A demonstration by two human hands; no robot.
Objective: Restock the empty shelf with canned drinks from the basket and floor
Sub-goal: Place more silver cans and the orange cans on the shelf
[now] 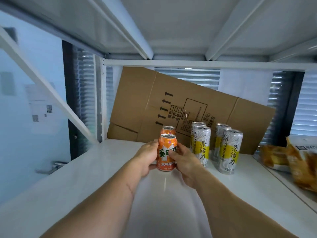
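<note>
While both forearms reach over the white shelf (106,169), the left hand (147,156) and right hand (184,162) clasp the front orange can (166,152) upright between them; a second orange can (169,130) stands just behind, tall silver-yellow cans (202,145) beside, cardboard (171,103) beyond.

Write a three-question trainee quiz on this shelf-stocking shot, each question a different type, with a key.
1. True or false: both hands grip the front orange can.
2. How many tall white-and-yellow cans stand on the shelf? A) two B) four C) six
3. What leans behind the cans?

Key:
1. True; left hand and right hand wrap it.
2. B
3. A flattened cardboard box.
</note>
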